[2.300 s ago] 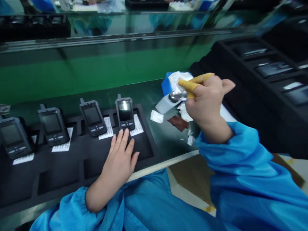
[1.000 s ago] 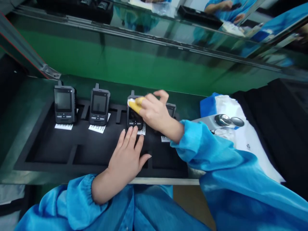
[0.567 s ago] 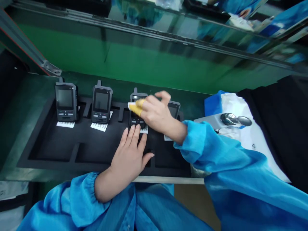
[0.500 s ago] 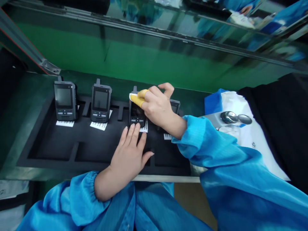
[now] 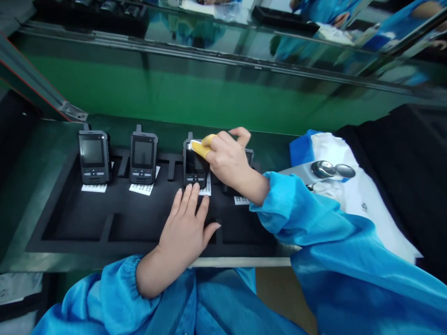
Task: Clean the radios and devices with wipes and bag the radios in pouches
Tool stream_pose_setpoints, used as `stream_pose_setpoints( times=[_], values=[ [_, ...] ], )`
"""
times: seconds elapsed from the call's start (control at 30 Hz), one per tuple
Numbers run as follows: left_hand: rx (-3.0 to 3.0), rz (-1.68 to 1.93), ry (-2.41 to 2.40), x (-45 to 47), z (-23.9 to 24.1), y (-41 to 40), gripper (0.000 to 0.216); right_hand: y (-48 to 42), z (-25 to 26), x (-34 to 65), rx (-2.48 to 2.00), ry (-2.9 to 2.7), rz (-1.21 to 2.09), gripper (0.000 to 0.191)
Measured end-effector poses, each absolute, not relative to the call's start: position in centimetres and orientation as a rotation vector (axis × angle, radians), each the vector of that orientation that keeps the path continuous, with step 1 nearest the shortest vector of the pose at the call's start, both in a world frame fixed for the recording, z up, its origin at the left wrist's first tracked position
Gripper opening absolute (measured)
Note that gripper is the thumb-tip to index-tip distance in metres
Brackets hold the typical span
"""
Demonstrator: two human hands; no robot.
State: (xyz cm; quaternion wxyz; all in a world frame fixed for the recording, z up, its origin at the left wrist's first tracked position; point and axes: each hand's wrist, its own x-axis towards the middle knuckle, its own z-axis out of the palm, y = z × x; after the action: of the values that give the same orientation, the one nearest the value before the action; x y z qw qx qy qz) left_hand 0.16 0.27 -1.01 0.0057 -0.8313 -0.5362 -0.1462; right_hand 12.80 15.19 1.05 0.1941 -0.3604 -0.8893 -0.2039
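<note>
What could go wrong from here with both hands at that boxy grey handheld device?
The boxy grey handheld device might slide on the black foam tray if the left hand lifted its fingertips from the lower edge.
The shiny blue right sleeve could knock the pale, silver-lidded bottle; whether they touch is unclear.
Pressed too hard, the small white pad under the right hand might mark the dark screen.

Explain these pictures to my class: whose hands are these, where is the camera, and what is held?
No machine here: one person's two hands, filmed by a camera worn on their head, looking forward and down. Four handheld devices line the far side of a black tray. The left hand touches the foot of the third device from the left. The right hand, with yellow finger covers, holds a small white wipe to that device's screen. To the right is a blue box.
</note>
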Motion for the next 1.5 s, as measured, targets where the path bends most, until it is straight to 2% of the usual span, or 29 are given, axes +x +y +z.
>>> stream_pose_setpoints(
  times=[0.1,0.3,0.43,0.6,0.83,0.97,1.1,1.33,1.5],
  values=[
    [-2.609,-0.46,-1.677,0.2,-1.1,0.3,0.052,14.0,0.4,14.2,-1.042,-2.489,-0.56,0.036],
    [-2.588,-0.52,-1.697,0.3,-1.3,0.2,0.051,9.3,-0.5,15.0,-0.812,-2.604,-0.557,0.028],
    [-2.554,-0.518,-1.748,0.2,-1.2,0.0,0.046,10.8,0.7,14.4,-0.809,-2.63,-0.5,0.032],
    [-2.582,-0.47,-1.784,0.2,-0.9,0.0,0.044,14.6,1.1,13.6,-1.043,-2.498,-0.465,0.034],
    [-2.626,-0.459,-1.811,0.2,-1.1,0.1,0.046,9.1,-1.0,14.7,-0.79,-2.665,-0.343,0.027],
    [-2.632,-0.504,-1.792,0.0,-0.8,0.1,0.039,10.5,-0.4,14.7,-0.961,-2.585,-0.307,0.031],
    [-2.589,-0.645,-1.74,-2.0,-0.2,-0.7,0.034,12.0,-0.5,14.6,-1.153,-2.489,-0.408,0.034],
    [-2.346,-0.712,-1.836,-9.2,-0.6,-1.2,0.03,8.0,0.0,14.0,-0.605,-2.745,-0.396,0.029],
    [-2.384,-0.586,-1.812,-10.7,-1.3,-0.1,0.031,12.6,2.4,8.1,-0.788,-2.554,-0.378,0.034]
  ],
)
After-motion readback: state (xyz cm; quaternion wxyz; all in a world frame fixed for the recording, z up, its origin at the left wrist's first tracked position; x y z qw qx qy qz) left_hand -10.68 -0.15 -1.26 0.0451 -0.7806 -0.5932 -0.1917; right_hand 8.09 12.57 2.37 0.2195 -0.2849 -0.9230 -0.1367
